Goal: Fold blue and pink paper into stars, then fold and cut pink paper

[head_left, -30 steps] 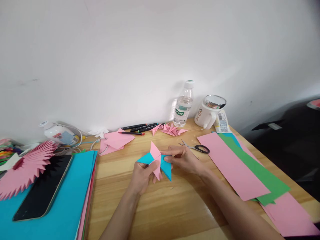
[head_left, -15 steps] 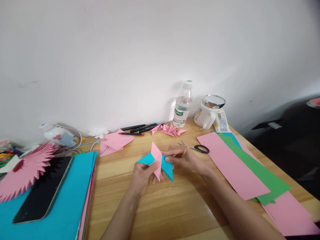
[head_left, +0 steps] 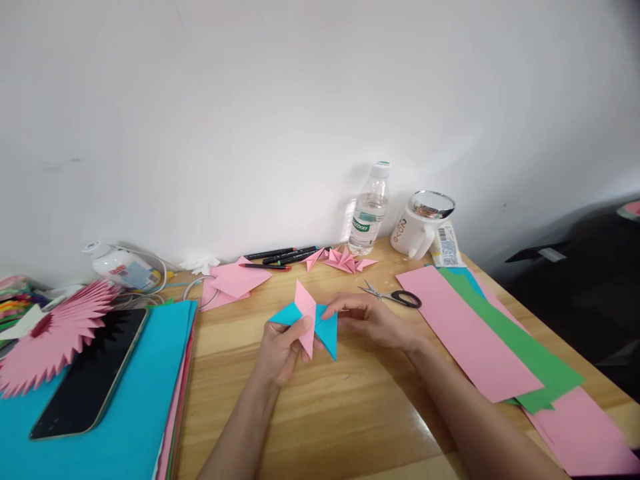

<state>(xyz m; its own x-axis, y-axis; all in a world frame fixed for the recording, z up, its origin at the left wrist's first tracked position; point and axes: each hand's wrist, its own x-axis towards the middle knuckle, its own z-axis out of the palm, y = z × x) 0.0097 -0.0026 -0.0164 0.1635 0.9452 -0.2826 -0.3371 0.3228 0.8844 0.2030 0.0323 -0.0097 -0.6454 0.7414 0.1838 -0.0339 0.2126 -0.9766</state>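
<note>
A folded paper star (head_left: 306, 308) in pink and blue, with pointed corners, is held above the wooden table. My left hand (head_left: 281, 348) is closed on its lower left side, the thumb lying across the pink strip and the other fingers behind. On the right, my right hand (head_left: 373, 321) pinches the upper edge of the blue part, its index fingertip resting on the paper. The thumb of that hand is partly hidden behind the fingers and the paper.
Scissors (head_left: 395, 295) lie beyond my right hand. Pink strips (head_left: 465, 333) and green paper (head_left: 555, 377) cover the right side. A water bottle (head_left: 369, 213) and mug (head_left: 420, 227) stand behind. At left, a phone (head_left: 95, 373) lies on blue paper (head_left: 155, 393).
The star has shifted slightly left and its blue right flap lies flatter, showing more surface. My right hand's fingers have moved slightly along that flap. My left hand keeps its hold.
</note>
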